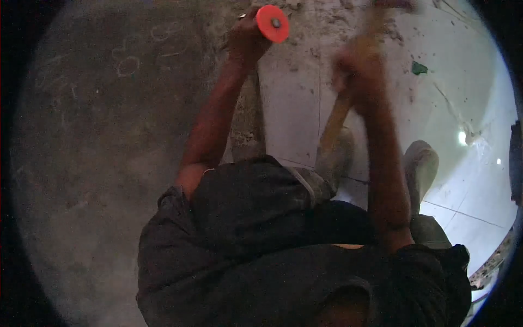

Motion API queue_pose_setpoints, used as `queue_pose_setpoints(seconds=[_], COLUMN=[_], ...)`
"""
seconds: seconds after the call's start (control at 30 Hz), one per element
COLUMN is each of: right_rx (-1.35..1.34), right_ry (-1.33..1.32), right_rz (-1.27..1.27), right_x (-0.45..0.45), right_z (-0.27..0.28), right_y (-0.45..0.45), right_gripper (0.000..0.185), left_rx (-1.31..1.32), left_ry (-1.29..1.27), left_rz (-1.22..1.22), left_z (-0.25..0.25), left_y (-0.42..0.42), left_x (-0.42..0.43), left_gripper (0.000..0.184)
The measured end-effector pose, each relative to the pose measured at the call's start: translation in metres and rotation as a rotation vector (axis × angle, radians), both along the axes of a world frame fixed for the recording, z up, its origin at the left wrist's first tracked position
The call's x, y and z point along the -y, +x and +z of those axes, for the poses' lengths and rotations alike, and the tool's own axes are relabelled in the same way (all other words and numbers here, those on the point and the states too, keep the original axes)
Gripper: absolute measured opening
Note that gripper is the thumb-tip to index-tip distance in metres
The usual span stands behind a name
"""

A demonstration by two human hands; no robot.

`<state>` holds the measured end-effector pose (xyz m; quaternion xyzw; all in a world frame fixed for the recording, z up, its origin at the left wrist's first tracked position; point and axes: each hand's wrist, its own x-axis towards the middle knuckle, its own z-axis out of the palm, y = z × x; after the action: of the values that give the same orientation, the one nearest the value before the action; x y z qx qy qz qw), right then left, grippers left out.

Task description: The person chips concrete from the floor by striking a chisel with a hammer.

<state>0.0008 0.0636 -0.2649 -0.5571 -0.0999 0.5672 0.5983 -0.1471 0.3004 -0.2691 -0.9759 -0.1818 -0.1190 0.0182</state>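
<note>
My left hand (248, 39) is wrapped around a chisel (276, 23) at the top of the view. The chisel's round orange-red hand guard and grey struck end face up toward me; its tip is hidden below. My right hand (360, 73) grips a hammer (334, 126) by its wooden handle. The hammer's head is raised at the top edge, smeared by motion and partly cut off. It is apart from the chisel, to its right.
Dark rough concrete (120, 136) with chalk marks fills the left side. Dusty white tiles (289, 103) lie to the right, with grit scattered at the top. A small green scrap (419, 68) lies on them. My shoes (422, 163) stand on the tiles.
</note>
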Motion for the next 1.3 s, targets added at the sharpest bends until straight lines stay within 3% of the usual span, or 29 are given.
queue_pose_setpoints(seconds=[0.03, 0.07, 0.1, 0.13, 0.17, 0.2, 0.23, 0.3, 0.33, 0.4, 0.47, 0.53, 0.57, 0.67, 0.77, 0.83, 0.9, 1.03, 1.1, 1.17, 1.27, 1.3], right_rx=[0.295, 0.068, -0.453, -0.423, -0.157, 0.112, 0.134, -0.119, -0.120, 0.154, 0.267, -0.143, -0.141, -0.112, 0.007, 0.056, 0.152, 0.202, -0.067, -0.098, -0.236, -0.163], right_ry=[0.283, 0.723, 0.955, 1.174, 0.942, 0.688, 0.699, 0.089, 0.095, 0.028, 0.222, 0.629, 0.633, 0.757, -0.028, 0.017, 0.136, 0.251, 0.421, 0.458, 0.759, 0.640], right_rz=[-0.317, -0.400, -0.467, -0.396, -0.533, -0.657, -0.665, 0.347, 0.330, 0.141, -0.016, -0.421, -0.417, -0.773, 0.186, 0.149, 0.040, -0.102, -0.461, -0.501, -0.596, -0.573], right_x=[0.002, 0.003, 0.006, 0.003, -0.004, -0.010, -0.016, -0.019, -0.017, -0.004, 0.000, -0.001, -0.010, -0.029, -0.025, -0.019, -0.019, -0.004, -0.001, 0.003, -0.003, 0.007], right_z=[-0.008, -0.003, -0.005, -0.002, -0.041, -0.081, -0.070, -0.031, -0.026, -0.004, 0.007, 0.014, 0.006, -0.028, -0.035, -0.006, 0.009, 0.030, 0.037, 0.061, 0.053, 0.057], right_y=[0.011, 0.036, 0.062, 0.070, 0.032, -0.007, -0.021, -0.058, -0.053, -0.035, 0.000, 0.021, 0.013, -0.044, -0.080, -0.051, -0.018, 0.032, 0.036, 0.046, 0.047, 0.055], right_gripper=[0.008, 0.009, 0.008, 0.010, 0.012, 0.013, 0.013, 0.025, 0.025, 0.025, 0.023, 0.023, 0.023, 0.021, 0.023, 0.024, 0.026, 0.024, 0.024, 0.020, 0.022, 0.023], left_rx=[-0.002, -0.011, 0.018, 0.058, 0.060, 0.034, 0.026, 0.055, 0.062, 0.002, -0.087, -0.020, 0.003, 0.007, 0.061, -0.073, -0.063, 0.033, 0.034, 0.025, 0.013, 0.000], left_ry=[-0.018, -0.013, -0.174, -0.334, -0.331, -0.117, 0.108, 0.071, 0.047, 0.084, 0.104, 0.073, 0.063, 0.057, 0.057, -0.064, -0.068, 0.027, 0.076, 0.096, 0.105, 0.104], left_rz=[0.004, 0.017, 0.053, 0.080, 0.090, 0.017, -0.073, -0.085, -0.075, -0.038, 0.039, -0.081, -0.119, -0.040, -0.143, 0.022, 0.000, -0.038, -0.047, -0.072, -0.111, -0.128], left_z=[0.001, -0.005, -0.014, -0.017, -0.008, 0.008, 0.017, 0.005, 0.001, 0.013, 0.001, -0.013, -0.013, 0.013, 0.005, 0.019, 0.009, 0.073, 0.100, 0.111, 0.099, 0.091], left_y=[0.001, -0.006, -0.008, -0.007, -0.013, -0.009, 0.003, 0.000, -0.001, 0.008, -0.008, -0.012, -0.013, -0.004, 0.008, 0.000, -0.025, -0.069, -0.087, -0.084, -0.071, -0.064], left_x=[-0.004, -0.008, -0.013, -0.018, -0.008, 0.005, 0.009, 0.002, -0.007, -0.002, -0.004, -0.024, -0.026, 0.010, -0.006, 0.006, -0.022, -0.058, -0.071, -0.073, -0.082, -0.085], left_gripper=[0.045, 0.045, 0.051, 0.058, 0.058, 0.045, 0.032, 0.032, 0.032, 0.033, 0.034, 0.045, 0.049, 0.036, 0.037, 0.035, 0.034, 0.031, 0.029, 0.028, 0.026, 0.025])
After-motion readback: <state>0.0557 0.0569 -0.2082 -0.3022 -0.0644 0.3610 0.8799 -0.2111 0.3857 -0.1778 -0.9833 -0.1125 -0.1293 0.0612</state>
